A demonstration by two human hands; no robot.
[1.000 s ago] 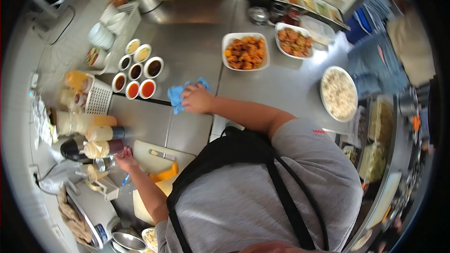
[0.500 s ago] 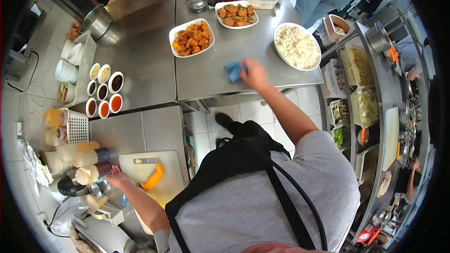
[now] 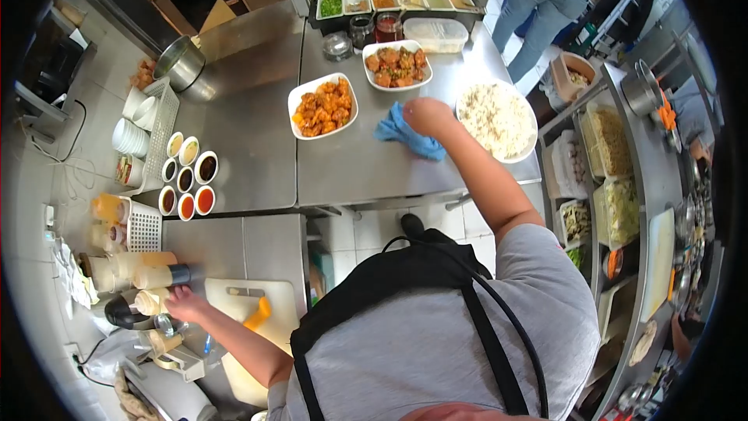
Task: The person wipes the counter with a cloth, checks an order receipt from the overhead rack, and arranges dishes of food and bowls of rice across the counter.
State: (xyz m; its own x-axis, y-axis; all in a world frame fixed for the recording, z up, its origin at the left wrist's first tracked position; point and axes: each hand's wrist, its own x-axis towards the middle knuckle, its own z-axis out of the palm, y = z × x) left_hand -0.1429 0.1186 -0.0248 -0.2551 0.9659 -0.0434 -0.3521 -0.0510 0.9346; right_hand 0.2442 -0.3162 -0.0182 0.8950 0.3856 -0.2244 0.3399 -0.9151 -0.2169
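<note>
head view: the right hand (image 3: 428, 118) is gripping the blue cloth (image 3: 403, 129) on the steel counter (image 3: 351, 175), between glazed-food bowl (image 3: 321, 136) and rice bowl (image 3: 531, 146); careful wiping is needing flat pressure, clearing both rims. the left hand (image 3: 185, 305) is hovering near squeeze bottles (image 3: 148, 301), finger closure unclear.

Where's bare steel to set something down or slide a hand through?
Widest: between the sauce cups and left food bowl. Smaller: in front of that bowl, left of the blue cloth. Crowded: bottles by left hand; right hand beside rice.

Bright, fisheye-curved edges, soft glare on steel
</note>
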